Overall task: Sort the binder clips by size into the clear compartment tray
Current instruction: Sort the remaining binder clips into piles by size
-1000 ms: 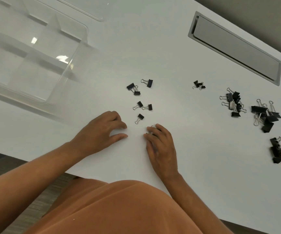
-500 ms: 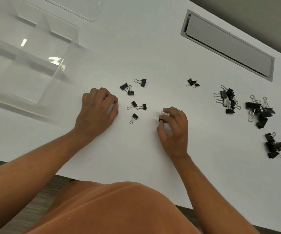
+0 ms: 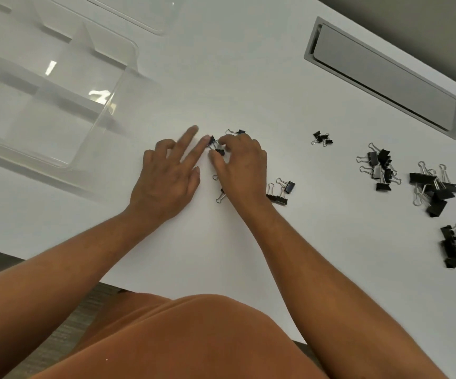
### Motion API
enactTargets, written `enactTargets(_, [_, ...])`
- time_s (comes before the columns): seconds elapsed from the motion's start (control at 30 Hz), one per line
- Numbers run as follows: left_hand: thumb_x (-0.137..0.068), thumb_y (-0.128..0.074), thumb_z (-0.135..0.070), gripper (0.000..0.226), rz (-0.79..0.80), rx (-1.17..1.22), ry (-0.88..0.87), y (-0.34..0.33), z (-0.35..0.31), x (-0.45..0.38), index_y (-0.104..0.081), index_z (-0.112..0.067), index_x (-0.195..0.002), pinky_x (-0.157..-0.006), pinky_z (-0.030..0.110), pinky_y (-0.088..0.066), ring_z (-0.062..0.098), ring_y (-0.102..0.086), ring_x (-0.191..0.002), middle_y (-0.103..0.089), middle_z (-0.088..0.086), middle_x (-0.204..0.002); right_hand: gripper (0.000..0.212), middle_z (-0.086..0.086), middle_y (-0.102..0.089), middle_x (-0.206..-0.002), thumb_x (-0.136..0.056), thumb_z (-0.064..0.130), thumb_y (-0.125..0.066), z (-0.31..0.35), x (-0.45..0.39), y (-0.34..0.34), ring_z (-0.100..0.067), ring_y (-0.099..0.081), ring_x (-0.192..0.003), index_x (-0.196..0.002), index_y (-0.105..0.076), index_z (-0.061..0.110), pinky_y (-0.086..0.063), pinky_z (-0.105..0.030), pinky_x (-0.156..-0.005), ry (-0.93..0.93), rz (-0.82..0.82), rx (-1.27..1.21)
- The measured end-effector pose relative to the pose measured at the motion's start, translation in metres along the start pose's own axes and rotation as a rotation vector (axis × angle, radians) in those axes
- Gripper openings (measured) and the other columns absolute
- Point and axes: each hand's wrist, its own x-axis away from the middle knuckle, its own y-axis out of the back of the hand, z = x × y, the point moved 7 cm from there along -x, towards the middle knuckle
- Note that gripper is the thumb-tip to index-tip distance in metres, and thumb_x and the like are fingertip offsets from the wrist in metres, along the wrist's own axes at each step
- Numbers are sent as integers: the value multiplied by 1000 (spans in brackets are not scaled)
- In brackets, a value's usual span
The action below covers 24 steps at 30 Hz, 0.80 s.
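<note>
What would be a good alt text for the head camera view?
Two bare hands, left hand and right hand, meet over small black binder clips on a white table. Larger clips lie in piles to the right; the clear compartment tray sits far left.

There is just one camera, so no second view shares any of the scene. It sits on the person's head and looks forward and down. The wide lens bends the picture, and the flat white table (image 3: 248, 77) looks tilted. The camera is close: the orange clothing (image 3: 194, 337) on the person's body fills the bottom, and both bare arms reach up from there to the middle. The see-through plastic tray with walls inside (image 3: 106, 105) sits at the top left and runs off the edge. The long grey slot cover set into the table (image 3: 385, 77) sits at the top right.
</note>
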Motion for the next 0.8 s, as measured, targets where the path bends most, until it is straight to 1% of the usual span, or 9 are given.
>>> enactTargets(0.07, [-108, -36, -34, 57, 14, -32, -23, -3, -2, 0, -29, -27, -164, -86, 45, -39, 33, -48, -125, -22, -8, -173, 18, -2, -68, -103, -95, 31, -68, 0, -3, -3, -27, -62, -97, -107, -75, 19, -48, -46, -88, -2, -4, -40])
enactTargets(0.13, [-109, -33, -34, 55, 27, -31, -14, -5, -2, -1, -33, -26, -163, -86, 44, -38, 32, -48, -128, -25, -11, -172, 14, -1, -69, -99, -93, 24, -68, 1, -3, -2, -24, -63, -95, -104, -75, 18, -51, -44, -89, -15, -1, -101])
enactTargets(0.27, [-109, -33, -37, 55, 36, -47, -3, -6, -2, 0, -35, -24, -162, -87, 44, -38, 31, -47, -128, -30, -11, -170, 20, 4, -71, -103, -88, 12, -74, -13, 7, 19, -11, -66, -96, -107, -75, 16, -53, -29, -90, -128, -17, -280])
enactTargets(0.33, [-108, -34, -38, 56, 37, -42, 8, -6, -1, 0, -35, -22, -162, -86, 45, -38, 31, -48, -127, -32, -9, -170, 22, 7, -72, -105, -88, 9, -74, -30, 13, 36, -7, -67, -96, -108, -75, 17, -55, -25, -88, -186, -58, -336])
enactTargets(0.43, [-108, -35, -39, 58, 41, -54, 19, -8, -1, -1, -33, -19, -162, -86, 45, -38, 31, -48, -127, -33, -6, -169, 22, 9, -73, -105, -91, 9, -73, -52, 24, 50, -4, -66, -94, -110, -73, 21, -54, -23, -82, -234, -44, -311])
enactTargets(0.6, [-108, -36, -40, 60, 63, -50, 33, -9, 2, -2, -31, -16, -163, -88, 46, -38, 33, -46, -128, -35, -3, -168, 27, 7, -74, -108, -93, 5, -73, -47, 34, 36, -10, -69, -98, -117, -72, 18, -54, -24, -92, -163, 101, -256])
enactTargets(0.67, [-108, -36, -40, 60, 76, -57, 37, -10, 3, -2, -31, -15, -162, -89, 47, -38, 34, -45, -129, -36, -1, -167, 28, 7, -73, -107, -93, 4, -72, -45, 35, 35, -9, -68, -96, -119, -72, 17, -53, -19, -90, -158, 98, -257])
enactTargets(0.73, [-107, -36, -40, 61, 80, -55, 41, -10, 3, -2, -31, -15, -162, -89, 47, -38, 34, -45, -128, -36, 0, -167, 30, 7, -71, -108, -94, 2, -70, -47, 36, 36, -5, -68, -93, -121, -71, 16, -50, -12, -86, -198, 88, -307])
enactTargets(0.8, [-107, -38, -40, 61, 72, -46, 42, -9, 3, -2, -31, -15, -162, -89, 47, -39, 34, -46, -128, -38, 0, -166, 36, 7, -70, -112, -95, -1, -65, -49, 36, 36, -5, -68, -96, -126, -68, 17, -51, -10, -86, -230, 102, -351])
